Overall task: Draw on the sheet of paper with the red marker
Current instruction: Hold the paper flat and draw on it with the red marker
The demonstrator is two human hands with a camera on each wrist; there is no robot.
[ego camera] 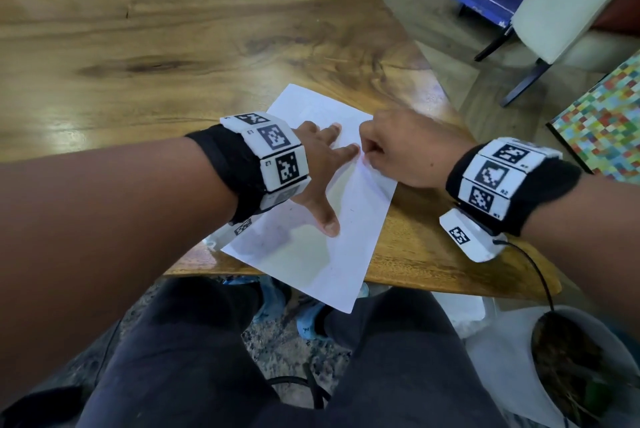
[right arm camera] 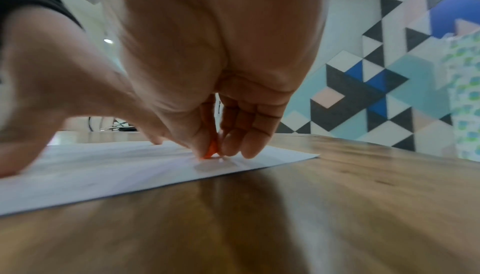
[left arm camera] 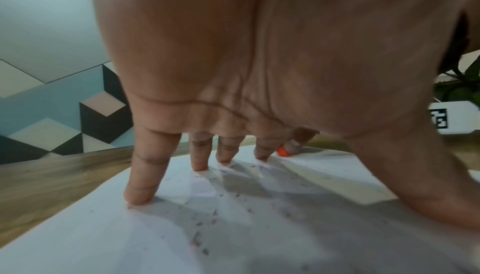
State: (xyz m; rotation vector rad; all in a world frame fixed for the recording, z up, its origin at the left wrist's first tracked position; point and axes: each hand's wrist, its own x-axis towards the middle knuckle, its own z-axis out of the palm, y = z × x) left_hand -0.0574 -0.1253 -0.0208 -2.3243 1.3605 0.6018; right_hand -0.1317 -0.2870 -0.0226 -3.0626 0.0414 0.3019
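Note:
A white sheet of paper [ego camera: 322, 219] lies at an angle on the wooden table [ego camera: 173, 46], its near corner hanging over the table's front edge. My left hand [ego camera: 320, 164] lies on the sheet with fingers spread and straight, fingertips [left arm camera: 135, 198] pressing the paper [left arm camera: 182, 237]. My right hand [ego camera: 398, 150] is curled just right of the left fingertips and pinches the red marker [right arm camera: 210, 152], whose tip touches the paper [right arm camera: 103, 167]. In the left wrist view the marker's red end [left arm camera: 283, 152] shows past my index finger. The head view hides the marker under the right hand.
The table's right edge [ego camera: 450, 105] runs diagonally beside my right hand. A white chair [ego camera: 568, 5] and a colourful mosaic surface [ego camera: 602, 122] stand to the right. A potted plant [ego camera: 571, 365] sits on the floor by my right knee.

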